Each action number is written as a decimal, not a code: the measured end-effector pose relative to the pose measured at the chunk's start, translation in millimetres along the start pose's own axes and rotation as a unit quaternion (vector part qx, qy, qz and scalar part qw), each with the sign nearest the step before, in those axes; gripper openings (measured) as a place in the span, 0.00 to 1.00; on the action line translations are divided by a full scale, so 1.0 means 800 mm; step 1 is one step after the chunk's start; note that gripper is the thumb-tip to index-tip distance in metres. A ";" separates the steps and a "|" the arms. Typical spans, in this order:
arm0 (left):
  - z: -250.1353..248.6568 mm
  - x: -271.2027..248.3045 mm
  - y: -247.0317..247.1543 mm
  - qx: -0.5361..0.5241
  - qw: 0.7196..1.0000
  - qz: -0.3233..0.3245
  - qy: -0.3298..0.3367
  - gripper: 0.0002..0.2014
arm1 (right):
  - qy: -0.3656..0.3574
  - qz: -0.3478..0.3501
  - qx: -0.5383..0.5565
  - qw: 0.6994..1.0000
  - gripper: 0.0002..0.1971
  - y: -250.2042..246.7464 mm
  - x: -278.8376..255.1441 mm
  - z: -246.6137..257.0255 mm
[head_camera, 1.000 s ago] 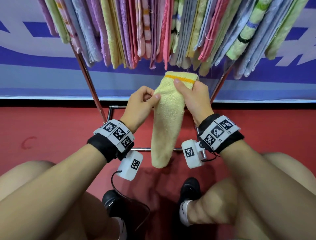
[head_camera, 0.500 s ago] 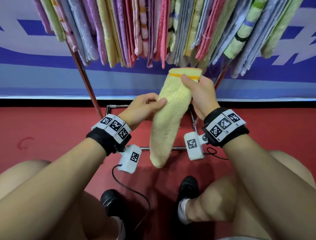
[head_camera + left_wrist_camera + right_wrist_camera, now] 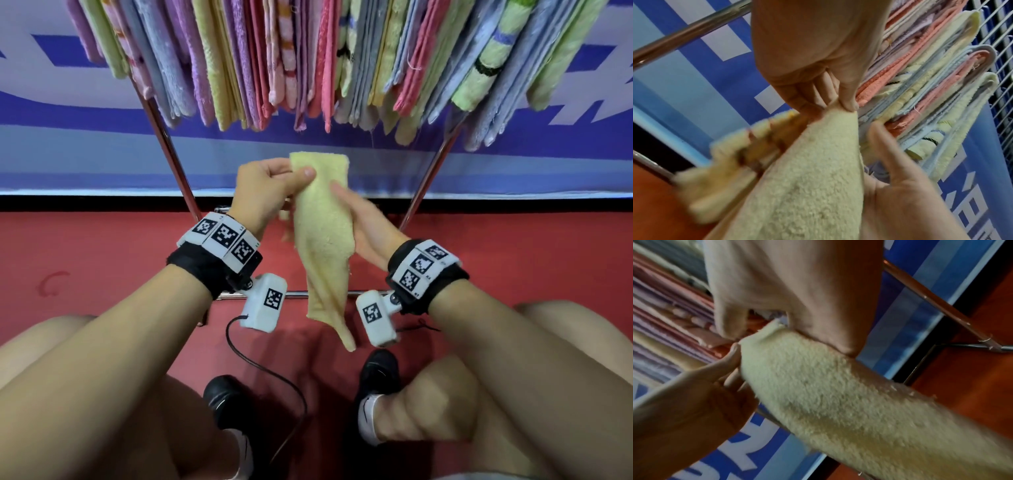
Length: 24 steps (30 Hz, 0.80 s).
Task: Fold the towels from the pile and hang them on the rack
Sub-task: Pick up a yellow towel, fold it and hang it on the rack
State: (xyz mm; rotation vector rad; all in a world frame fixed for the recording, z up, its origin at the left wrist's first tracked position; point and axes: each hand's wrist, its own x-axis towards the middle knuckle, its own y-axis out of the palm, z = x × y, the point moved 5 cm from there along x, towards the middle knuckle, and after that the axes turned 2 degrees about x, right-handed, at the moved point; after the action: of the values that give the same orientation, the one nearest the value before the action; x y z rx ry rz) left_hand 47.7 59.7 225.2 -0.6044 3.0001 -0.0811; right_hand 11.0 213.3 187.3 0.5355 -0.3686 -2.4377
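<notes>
A pale yellow towel (image 3: pixel 322 240) hangs as a long narrow strip below the rack of hung towels (image 3: pixel 308 51). My left hand (image 3: pixel 267 185) pinches its top left corner between thumb and fingers. My right hand (image 3: pixel 363 222) lies lower along the towel's right edge, blurred, thumb on the front and fingers behind. In the left wrist view my left hand (image 3: pixel 818 56) nips the towel (image 3: pixel 807 186) at its top, with my right hand (image 3: pixel 900 186) beside it. In the right wrist view the towel (image 3: pixel 828 394) runs between the thumb and palm of my right hand (image 3: pixel 797 288); my left hand (image 3: pixel 694 394) holds its end.
Chrome rack legs (image 3: pixel 171 154) slant down on both sides, and a low crossbar (image 3: pixel 298 294) runs behind the towel. A blue and white banner (image 3: pixel 68 164) backs the rack. Below are the red floor (image 3: pixel 85 257), my bare knees, black shoes (image 3: pixel 222 397) and a black cable (image 3: pixel 267 370).
My left hand has risen and taken the towel's top corner. My right hand has left the top and slid down the right edge. The orange stripe no longer faces me.
</notes>
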 end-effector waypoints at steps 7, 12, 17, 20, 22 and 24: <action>0.037 -0.007 0.003 0.066 0.996 0.010 -0.064 0.21 | -0.083 -0.105 0.016 0.991 0.17 -0.010 0.011 0.014; 0.050 -0.013 0.004 0.070 0.997 0.016 -0.036 0.16 | -0.115 -0.133 0.014 0.984 0.15 -0.013 0.012 0.024; 0.050 -0.011 0.006 0.034 0.999 0.022 -0.033 0.12 | -0.136 -0.127 0.044 0.982 0.12 -0.013 0.007 0.036; 0.048 -0.010 0.020 0.027 0.995 0.087 -0.032 0.11 | -0.116 -0.121 0.069 0.983 0.11 -0.013 0.004 0.040; 0.045 -0.009 0.025 0.053 0.990 0.126 -0.025 0.10 | -0.103 -0.123 0.071 0.985 0.13 -0.015 0.004 0.041; 0.042 -0.009 0.025 0.068 0.989 0.129 -0.029 0.11 | -0.093 -0.125 0.061 0.986 0.14 -0.018 0.006 0.041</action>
State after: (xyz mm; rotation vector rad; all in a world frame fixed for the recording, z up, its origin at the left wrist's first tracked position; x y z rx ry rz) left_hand 49.7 79.3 191.0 -0.1996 2.9556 -0.2435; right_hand -15.0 225.8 209.3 0.4275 -0.5612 -2.7316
